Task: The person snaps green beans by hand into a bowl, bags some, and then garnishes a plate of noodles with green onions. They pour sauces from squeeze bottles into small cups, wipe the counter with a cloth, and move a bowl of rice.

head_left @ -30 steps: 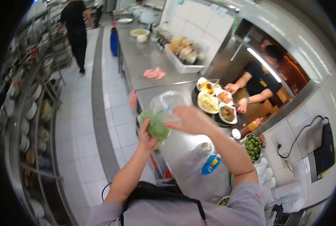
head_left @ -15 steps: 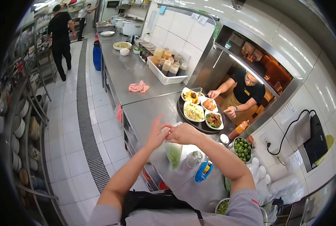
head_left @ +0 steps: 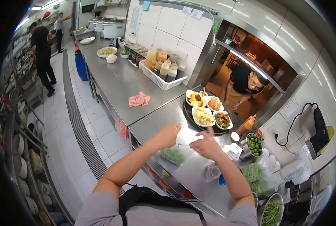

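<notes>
My left hand (head_left: 169, 135) is closed on the top of a clear plastic bag of green leaves (head_left: 173, 154), which hangs just below it over the steel counter (head_left: 153, 122). To its right, my right hand (head_left: 205, 145) pinches the bag's stretched neck, with one finger raised. The two hands are a short way apart, and the thin twisted plastic runs between them. Both forearms reach in from the bottom of the view.
A dark tray (head_left: 187, 113) with several filled dishes sits by the pass-through window, where a person (head_left: 247, 83) stands. Nearby are a bowl of limes (head_left: 254, 144), an orange sauce bottle (head_left: 248, 124), a pink cloth (head_left: 139, 100), a basket of bottles (head_left: 162, 72) and green beans (head_left: 271, 213). A co-worker (head_left: 41, 52) stands in the aisle.
My hands have drawn apart and dropped toward the counter, stretching the bag's neck between them. The person at the window has pulled both hands off the tray.
</notes>
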Motion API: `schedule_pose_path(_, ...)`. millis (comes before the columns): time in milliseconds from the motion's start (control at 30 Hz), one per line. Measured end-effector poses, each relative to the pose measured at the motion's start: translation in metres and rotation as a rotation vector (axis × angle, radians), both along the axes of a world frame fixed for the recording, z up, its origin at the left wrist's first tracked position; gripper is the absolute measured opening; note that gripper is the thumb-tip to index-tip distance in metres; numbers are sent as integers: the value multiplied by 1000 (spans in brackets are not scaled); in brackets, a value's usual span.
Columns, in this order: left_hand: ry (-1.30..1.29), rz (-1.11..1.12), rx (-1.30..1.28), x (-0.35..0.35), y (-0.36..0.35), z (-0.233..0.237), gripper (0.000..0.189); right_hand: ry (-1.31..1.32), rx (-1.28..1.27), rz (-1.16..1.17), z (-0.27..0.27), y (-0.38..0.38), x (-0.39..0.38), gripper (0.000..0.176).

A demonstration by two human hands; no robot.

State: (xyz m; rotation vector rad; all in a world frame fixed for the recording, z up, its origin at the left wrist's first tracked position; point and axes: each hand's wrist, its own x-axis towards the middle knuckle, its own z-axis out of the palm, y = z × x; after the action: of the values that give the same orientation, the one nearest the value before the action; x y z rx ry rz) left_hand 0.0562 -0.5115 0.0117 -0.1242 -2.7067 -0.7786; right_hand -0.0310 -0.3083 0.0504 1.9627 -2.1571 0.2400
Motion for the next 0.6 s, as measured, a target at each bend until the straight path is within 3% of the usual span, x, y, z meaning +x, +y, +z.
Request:
schedule_pose_path(67, 42, 4, 73, 10, -9, 3, 48, -94, -191, -161, 29, -7, 21, 10)
schedule_pose_path(133, 70, -35, 37, 12, -21, 10, 47, -38, -228, -161, 25, -15, 42, 14)
schedule_pose_path(167, 56, -51, 40, 15, -23, 5, 47, -50, -224, -179, 11, -16, 44, 14)
schedule_pose_path(233, -49, -76, 38, 7, -30, 3, 43, -419, -32, -456, -8, -22, 30, 20)
schedule_pose_path(267, -49, -87, 37, 5, -30, 5, 43, -418, -36, -468, -6, -25, 31, 20)
schedule_pose_path(333, 17, 4, 235, 10, -24, 7, 36, -456, -386, -708, 0, -36, 42, 40)
schedule_pose_path(367, 108, 32, 216, 5, -23, 2, 32, -482, -338, -756, -16, -38, 39, 60)
schedule_pose_path(400, 179, 53, 204, 1, -20, -7, 28, -521, -275, -765, -32, -39, 38, 63)
schedule_pose_path(500, 229, 95, 269, -11, -19, -18, 16, -510, -294, -716, -57, -40, 40, 34)
schedule_pose_path(600, 142, 101, 258, -11, -31, -12, 21, -646, -383, -862, -32, -37, 45, 23)
